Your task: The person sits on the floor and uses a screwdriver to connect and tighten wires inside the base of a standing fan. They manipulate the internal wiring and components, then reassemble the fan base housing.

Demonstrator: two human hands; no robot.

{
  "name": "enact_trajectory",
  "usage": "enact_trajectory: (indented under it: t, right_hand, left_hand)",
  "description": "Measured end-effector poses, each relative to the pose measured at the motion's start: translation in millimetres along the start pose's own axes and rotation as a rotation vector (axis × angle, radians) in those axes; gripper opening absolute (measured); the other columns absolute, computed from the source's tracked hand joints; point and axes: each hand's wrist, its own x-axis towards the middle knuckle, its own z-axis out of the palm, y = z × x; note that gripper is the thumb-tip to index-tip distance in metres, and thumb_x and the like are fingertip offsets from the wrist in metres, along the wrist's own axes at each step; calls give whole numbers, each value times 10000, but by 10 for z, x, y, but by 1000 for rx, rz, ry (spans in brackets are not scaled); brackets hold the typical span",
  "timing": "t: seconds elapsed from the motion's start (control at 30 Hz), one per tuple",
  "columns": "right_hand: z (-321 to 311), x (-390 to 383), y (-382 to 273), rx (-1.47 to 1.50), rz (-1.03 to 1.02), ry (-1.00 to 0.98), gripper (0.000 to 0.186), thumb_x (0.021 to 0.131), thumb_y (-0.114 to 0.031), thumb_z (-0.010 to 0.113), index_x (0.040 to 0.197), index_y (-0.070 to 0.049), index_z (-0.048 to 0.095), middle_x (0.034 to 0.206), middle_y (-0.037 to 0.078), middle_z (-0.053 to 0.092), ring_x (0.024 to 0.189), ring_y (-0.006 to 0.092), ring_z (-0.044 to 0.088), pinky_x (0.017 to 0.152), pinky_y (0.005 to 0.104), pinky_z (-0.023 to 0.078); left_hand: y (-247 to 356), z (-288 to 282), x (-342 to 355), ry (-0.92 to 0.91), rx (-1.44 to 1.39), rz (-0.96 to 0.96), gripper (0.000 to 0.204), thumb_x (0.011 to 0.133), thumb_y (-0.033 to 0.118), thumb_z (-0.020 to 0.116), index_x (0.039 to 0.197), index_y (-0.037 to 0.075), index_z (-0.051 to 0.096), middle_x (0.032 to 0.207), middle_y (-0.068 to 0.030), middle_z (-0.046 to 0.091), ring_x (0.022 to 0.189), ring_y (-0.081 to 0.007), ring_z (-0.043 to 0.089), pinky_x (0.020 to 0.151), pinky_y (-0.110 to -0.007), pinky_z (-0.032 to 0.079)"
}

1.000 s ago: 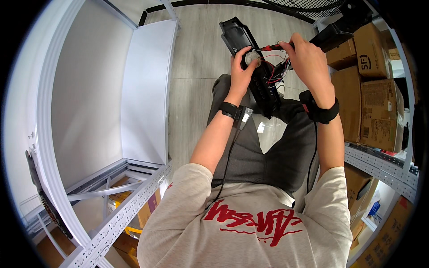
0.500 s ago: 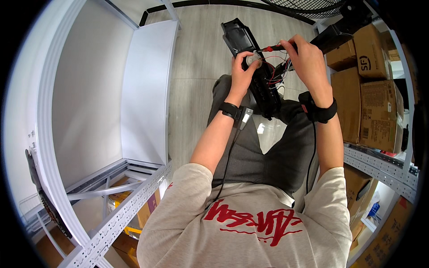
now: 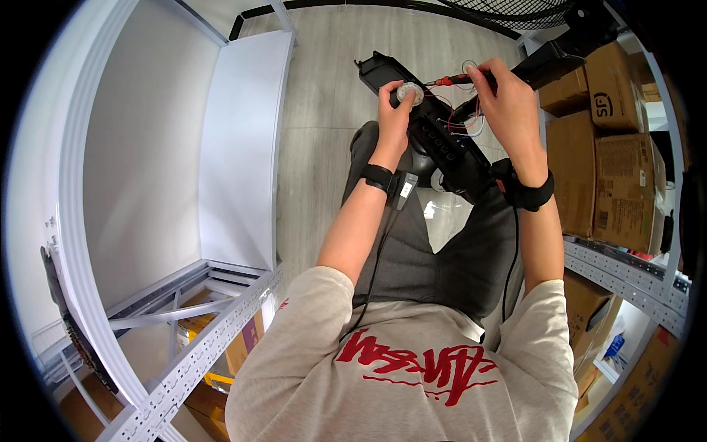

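Note:
A small round, clear whitish piece (image 3: 410, 93) sits pinched between the thumb and fingers of my left hand (image 3: 394, 118), at the upper part of a long black plastic housing (image 3: 451, 151). My right hand (image 3: 507, 103) is closed on a slim red-and-black screwdriver-like tool (image 3: 446, 81), whose thin end points left toward the round piece. Whether the tip touches it I cannot tell. Thin red and white wires (image 3: 471, 125) loop out of the housing below my right hand. The housing lies slantwise above my knees, with its lower end by my right knee.
Cardboard boxes (image 3: 626, 184) fill a metal shelf at the right. A black mesh fan guard (image 3: 508, 11) is at the top right, near a dark post (image 3: 549, 66). White metal shelving (image 3: 243, 147) stands at the left. Cables hang from both wristbands.
The black housing has turned, its upper end swinging left and its lower end right. My left hand has shifted slightly left with the round piece. My right hand has barely moved.

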Motion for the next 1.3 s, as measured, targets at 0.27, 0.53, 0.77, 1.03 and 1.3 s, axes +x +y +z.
enact_trajectory:
  t: [0.27,0.53,0.77,1.03,1.3]
  right_hand:
    - [31,-26,-11,39,21,-1,242,958,-243,662,916,-7,631,756,189,668,686,383,658,579,418,502]
    - [119,-59,13,85,31,-18,223,961,-227,659,925,-10,627,784,189,673,700,380,660,582,407,504]
    - [132,-59,55,69,-26,28,202,957,-206,663,938,-10,619,797,184,677,708,381,660,589,408,506]
    - [140,-71,43,79,-16,19,191,961,-197,657,963,-12,615,807,184,678,709,373,664,594,406,509]
    - [188,-80,49,111,-7,26,193,962,-203,657,966,-15,614,827,177,677,721,369,667,602,398,518]
  left_hand:
    - [-123,-61,42,-28,138,80,346,937,122,694,1242,55,546,1192,-78,597,1097,-157,564,944,-300,462]
    - [-97,-55,6,-69,297,177,317,927,108,697,1214,60,572,1188,-70,595,1091,-162,563,948,-299,453]
    - [0,-29,-28,-63,47,46,336,928,103,698,1229,76,551,1177,-58,595,1080,-146,568,938,-287,457]
    - [-35,-36,-21,-64,128,98,335,930,117,705,1225,71,552,1175,-53,594,1082,-144,565,932,-285,460]
    - [-38,-28,-27,-64,108,99,326,930,104,698,1218,65,551,1169,-50,588,1076,-141,564,934,-284,457]
